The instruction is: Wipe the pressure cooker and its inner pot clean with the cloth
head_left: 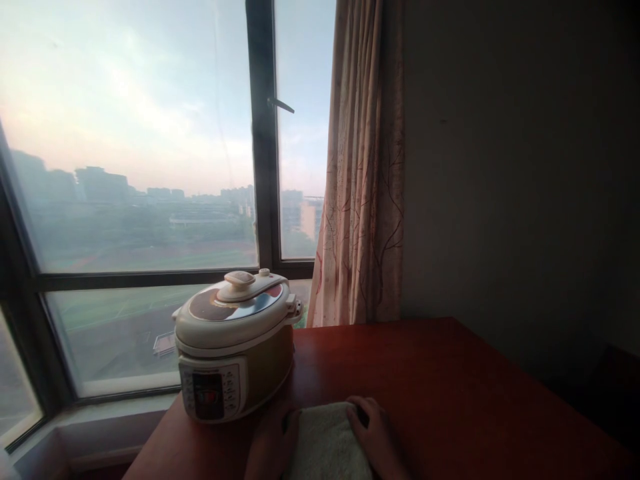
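A folded light greyish-green cloth [326, 440] lies on the reddish-brown table at the bottom of the view. At its left edge is my left hand [274, 437], with the fingers curled against the side and partly in shadow. Across from it my right hand [374, 433] grips the far right corner, its thumb over the top of the cloth and its fingers bent round the edge. Just beyond my left hand stands a cream and olive electric pressure cooker [235, 347] with its lid on and its control panel facing left of me.
The wooden table [400, 373] ends at a slanting right edge and meets the window side on the left. Behind the cooker is a large dark-framed window [267, 133]. A patterned curtain [360, 167] hangs beside it, next to a dark wall [500, 167].
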### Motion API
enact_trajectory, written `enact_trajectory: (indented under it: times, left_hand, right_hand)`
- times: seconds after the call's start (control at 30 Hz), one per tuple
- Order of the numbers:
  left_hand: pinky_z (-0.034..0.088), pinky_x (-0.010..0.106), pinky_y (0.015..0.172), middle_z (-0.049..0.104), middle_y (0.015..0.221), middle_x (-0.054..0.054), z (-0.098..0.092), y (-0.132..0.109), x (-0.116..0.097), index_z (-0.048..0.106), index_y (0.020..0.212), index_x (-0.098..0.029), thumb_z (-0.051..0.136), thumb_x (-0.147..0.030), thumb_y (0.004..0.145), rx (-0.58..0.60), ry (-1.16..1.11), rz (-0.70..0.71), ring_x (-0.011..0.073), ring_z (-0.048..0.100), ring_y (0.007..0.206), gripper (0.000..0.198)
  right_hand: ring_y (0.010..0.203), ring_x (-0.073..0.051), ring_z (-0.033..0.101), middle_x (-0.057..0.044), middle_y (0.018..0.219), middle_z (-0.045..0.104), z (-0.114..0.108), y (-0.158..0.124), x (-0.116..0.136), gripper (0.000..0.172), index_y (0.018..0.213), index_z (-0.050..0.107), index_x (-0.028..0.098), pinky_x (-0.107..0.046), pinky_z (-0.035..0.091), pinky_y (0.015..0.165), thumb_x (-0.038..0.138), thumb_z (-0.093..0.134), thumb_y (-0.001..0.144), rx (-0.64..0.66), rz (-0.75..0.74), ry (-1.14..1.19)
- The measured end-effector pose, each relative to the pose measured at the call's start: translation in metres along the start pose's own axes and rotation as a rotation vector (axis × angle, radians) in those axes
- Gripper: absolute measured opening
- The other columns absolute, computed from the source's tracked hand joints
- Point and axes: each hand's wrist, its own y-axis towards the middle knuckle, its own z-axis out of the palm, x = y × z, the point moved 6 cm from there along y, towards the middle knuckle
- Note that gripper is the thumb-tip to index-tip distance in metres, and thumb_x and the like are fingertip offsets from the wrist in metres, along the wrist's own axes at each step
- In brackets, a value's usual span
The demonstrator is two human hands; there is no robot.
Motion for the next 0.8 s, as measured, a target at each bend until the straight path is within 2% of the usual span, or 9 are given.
enact_trajectory:
  times: [0.37, 0.5, 0.63, 0.8]
  left_hand:
    - [0.05, 0.034, 0.088, 0.075, 0.096, 0.007, 0.0007, -0.0023, -0.0018, 0.07, 0.088, -0.023, 0.045, -0.035, 0.09, 0.004, -0.012, 0.016, 0.0238, 0.069, 0.094, 0.028]
    - [0.051, 0.035, 0.089, 0.074, 0.098, 0.007, -0.0004, -0.0019, -0.002, 0.07, 0.093, -0.022, 0.045, -0.035, 0.089, -0.032, -0.028, 0.042, 0.0246, 0.069, 0.095, 0.028]
    - [0.051, 0.036, 0.091, 0.074, 0.1, 0.007, -0.0014, -0.0013, -0.0001, 0.07, 0.095, -0.024, 0.046, -0.035, 0.089, -0.064, -0.041, 0.051, 0.0246, 0.069, 0.098, 0.027]
    - [0.051, 0.036, 0.09, 0.075, 0.098, 0.006, 0.0019, 0.0002, 0.0025, 0.07, 0.092, -0.024, 0.048, -0.034, 0.088, -0.042, -0.038, 0.067, 0.0245, 0.069, 0.096, 0.025]
  right_hand:
    - [0.108, -0.027, 0.068, -0.011, 0.113, 0.074, 0.0015, 0.0012, -0.0018, 0.04, 0.107, 0.077, 0.019, -0.035, 0.049, 0.1, 0.045, 0.052, 0.09, 0.019, -0.004, 0.003]
    - [0.106, -0.026, 0.069, -0.011, 0.111, 0.074, 0.0013, 0.001, -0.0016, 0.039, 0.105, 0.078, 0.02, -0.035, 0.05, 0.098, 0.045, 0.053, 0.09, 0.011, -0.003, 0.018]
    - [0.106, -0.026, 0.069, -0.011, 0.111, 0.075, 0.0007, 0.0007, -0.0008, 0.038, 0.105, 0.078, 0.02, -0.035, 0.05, 0.098, 0.044, 0.053, 0.089, -0.001, -0.006, 0.016]
    - [0.107, -0.027, 0.068, -0.011, 0.112, 0.074, 0.0005, 0.0006, -0.0011, 0.038, 0.106, 0.078, 0.02, -0.036, 0.049, 0.099, 0.044, 0.053, 0.089, -0.001, -0.003, 0.012]
